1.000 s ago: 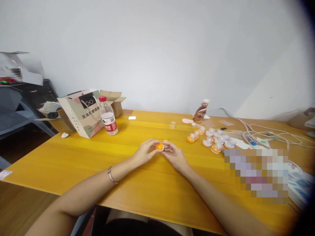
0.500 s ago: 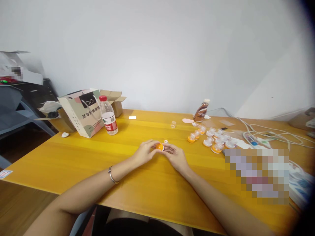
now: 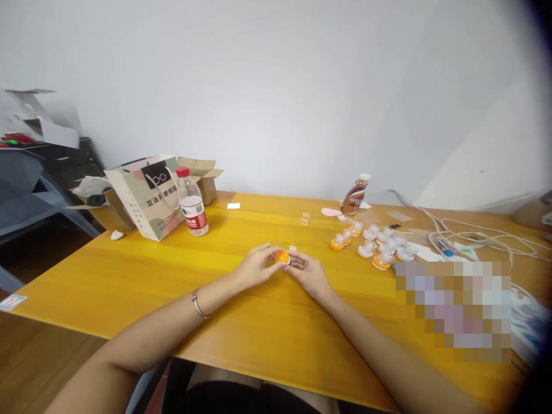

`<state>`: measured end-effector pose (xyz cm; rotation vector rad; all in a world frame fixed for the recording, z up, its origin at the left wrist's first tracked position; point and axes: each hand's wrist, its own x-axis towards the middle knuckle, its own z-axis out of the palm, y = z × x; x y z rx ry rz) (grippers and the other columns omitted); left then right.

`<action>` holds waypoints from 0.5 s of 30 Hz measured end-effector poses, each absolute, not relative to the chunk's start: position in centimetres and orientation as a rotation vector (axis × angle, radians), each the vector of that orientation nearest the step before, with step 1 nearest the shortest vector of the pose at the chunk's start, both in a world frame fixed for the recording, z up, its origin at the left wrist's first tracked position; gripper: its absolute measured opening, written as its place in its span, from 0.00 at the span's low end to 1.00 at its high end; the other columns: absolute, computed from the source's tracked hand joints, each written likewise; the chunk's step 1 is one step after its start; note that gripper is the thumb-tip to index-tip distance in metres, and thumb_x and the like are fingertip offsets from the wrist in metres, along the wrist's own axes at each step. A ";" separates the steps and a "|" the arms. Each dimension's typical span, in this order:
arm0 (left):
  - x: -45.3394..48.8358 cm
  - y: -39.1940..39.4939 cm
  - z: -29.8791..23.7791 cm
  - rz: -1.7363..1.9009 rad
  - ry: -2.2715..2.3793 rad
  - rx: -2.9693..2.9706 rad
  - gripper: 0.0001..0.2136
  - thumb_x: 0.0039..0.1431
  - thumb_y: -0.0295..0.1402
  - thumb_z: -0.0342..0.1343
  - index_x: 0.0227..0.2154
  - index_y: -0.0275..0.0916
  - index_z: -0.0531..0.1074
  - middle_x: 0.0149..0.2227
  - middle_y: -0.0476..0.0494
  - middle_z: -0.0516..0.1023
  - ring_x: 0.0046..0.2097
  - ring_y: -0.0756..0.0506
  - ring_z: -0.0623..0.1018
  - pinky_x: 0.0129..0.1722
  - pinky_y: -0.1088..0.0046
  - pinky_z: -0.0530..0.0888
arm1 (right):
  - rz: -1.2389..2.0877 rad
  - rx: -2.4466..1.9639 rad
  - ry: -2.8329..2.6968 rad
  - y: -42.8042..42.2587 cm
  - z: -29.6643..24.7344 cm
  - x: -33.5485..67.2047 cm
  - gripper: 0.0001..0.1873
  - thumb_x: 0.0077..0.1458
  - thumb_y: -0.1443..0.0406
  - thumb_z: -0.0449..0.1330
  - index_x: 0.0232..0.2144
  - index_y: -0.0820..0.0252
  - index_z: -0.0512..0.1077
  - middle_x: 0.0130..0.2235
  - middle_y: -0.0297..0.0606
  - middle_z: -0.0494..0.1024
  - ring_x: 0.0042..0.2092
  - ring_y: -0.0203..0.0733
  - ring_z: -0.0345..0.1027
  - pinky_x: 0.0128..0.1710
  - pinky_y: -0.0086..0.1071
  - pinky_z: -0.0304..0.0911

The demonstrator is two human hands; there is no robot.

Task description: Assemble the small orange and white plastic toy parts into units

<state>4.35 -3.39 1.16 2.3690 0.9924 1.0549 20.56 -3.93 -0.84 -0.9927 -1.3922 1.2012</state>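
Note:
A small round orange-and-white piece (image 3: 282,257) is held between my two hands, just above the yellow wooden table (image 3: 241,333). My left hand (image 3: 256,267) pinches it from the left with thumb and fingers. From the right, my right hand (image 3: 309,275) grips its white edge, fingers curled behind it. Just beyond the fingertips lies a small white cut-out piece (image 3: 292,248). A clear plastic ring or cup (image 3: 305,218) sits farther back. To the right stands a cluster of clear-topped pieces (image 3: 382,261), some with orange bases.
A paper bag (image 3: 150,213), a red-capped water bottle (image 3: 194,210) and a cardboard box (image 3: 207,187) stand at the left. At the back right are a brown drink bottle (image 3: 356,195) and white cables (image 3: 466,227). A blurred patch (image 3: 461,316) covers the right side.
The view has shifted slightly. Both hands keep their hold on the orange-and-white piece, whose orange face shows a little more toward me.

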 end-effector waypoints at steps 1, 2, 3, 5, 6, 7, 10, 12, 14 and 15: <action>4.4 -3.4 1.3 1.055 0.995 2.368 0.12 0.52 0.37 0.51 0.38 0.37 0.68 0.33 0.45 0.71 0.35 0.49 0.70 0.39 0.72 0.68 | 1.211 -1.003 -1.384 -3.9 -0.9 20.6 0.18 0.33 0.65 0.64 0.32 0.59 0.71 0.32 0.37 0.77 0.34 0.39 0.70 0.42 0.38 0.64; 4.3 -3.4 1.6 1.062 1.000 2.360 0.12 0.52 0.37 0.51 0.37 0.37 0.68 0.33 0.45 0.71 0.35 0.49 0.70 0.39 0.72 0.68 | 1.217 -1.012 -1.374 -3.9 -1.0 20.6 0.18 0.33 0.64 0.64 0.32 0.59 0.71 0.31 0.36 0.77 0.33 0.39 0.70 0.41 0.38 0.64; 4.1 -3.4 1.9 1.071 1.004 2.351 0.12 0.51 0.37 0.52 0.37 0.36 0.68 0.33 0.45 0.71 0.35 0.49 0.70 0.38 0.73 0.68 | 1.224 -1.018 -1.365 -3.8 -1.1 20.7 0.18 0.33 0.64 0.64 0.32 0.59 0.71 0.31 0.36 0.77 0.33 0.39 0.70 0.41 0.38 0.64; 3.4 -3.2 2.6 1.066 1.001 2.344 0.12 0.50 0.36 0.52 0.37 0.36 0.68 0.33 0.45 0.71 0.34 0.50 0.70 0.38 0.74 0.68 | 1.240 -1.024 -1.352 -3.6 -1.3 20.8 0.19 0.33 0.64 0.64 0.33 0.59 0.71 0.31 0.36 0.77 0.33 0.39 0.70 0.41 0.37 0.64; 3.0 -3.1 3.0 1.014 0.983 2.359 0.12 0.49 0.35 0.53 0.37 0.36 0.68 0.33 0.45 0.70 0.34 0.50 0.70 0.37 0.74 0.67 | 1.247 -1.025 -1.348 -3.6 -1.3 20.9 0.19 0.33 0.64 0.64 0.34 0.59 0.71 0.31 0.37 0.77 0.33 0.38 0.70 0.41 0.37 0.64; 2.5 -3.0 3.4 0.924 0.951 2.384 0.13 0.48 0.34 0.53 0.37 0.36 0.68 0.33 0.46 0.70 0.34 0.50 0.70 0.37 0.75 0.67 | 1.253 -1.025 -1.347 -3.5 -1.3 21.0 0.19 0.33 0.65 0.64 0.34 0.59 0.71 0.32 0.37 0.77 0.34 0.38 0.70 0.41 0.36 0.64; 1.1 -2.7 4.2 0.469 0.771 2.489 0.12 0.44 0.32 0.56 0.35 0.37 0.68 0.32 0.48 0.70 0.34 0.51 0.70 0.36 0.76 0.66 | 1.277 -1.021 -1.355 -3.6 -1.1 21.3 0.20 0.35 0.65 0.63 0.36 0.57 0.70 0.33 0.36 0.76 0.35 0.37 0.70 0.41 0.34 0.63; 0.5 -2.6 4.2 0.269 0.696 2.540 0.12 0.42 0.30 0.57 0.34 0.38 0.69 0.33 0.48 0.70 0.33 0.51 0.69 0.35 0.77 0.66 | 1.303 -1.012 -1.362 -3.7 -0.9 21.4 0.20 0.36 0.65 0.63 0.38 0.56 0.70 0.35 0.35 0.76 0.37 0.36 0.69 0.42 0.33 0.62; 0.4 -2.6 4.1 0.175 0.673 2.571 0.12 0.41 0.29 0.58 0.33 0.38 0.69 0.34 0.48 0.69 0.33 0.51 0.69 0.34 0.77 0.65 | 1.329 -1.002 -1.370 -3.8 -0.7 21.5 0.20 0.37 0.66 0.62 0.38 0.55 0.70 0.36 0.35 0.76 0.38 0.35 0.68 0.43 0.32 0.61; 0.4 -2.6 4.0 0.151 0.668 2.576 0.12 0.41 0.30 0.58 0.33 0.38 0.69 0.34 0.48 0.69 0.33 0.51 0.69 0.34 0.77 0.65 | 1.338 -0.999 -1.375 -3.8 -0.7 21.5 0.20 0.37 0.66 0.62 0.38 0.54 0.70 0.37 0.35 0.75 0.38 0.35 0.68 0.43 0.32 0.60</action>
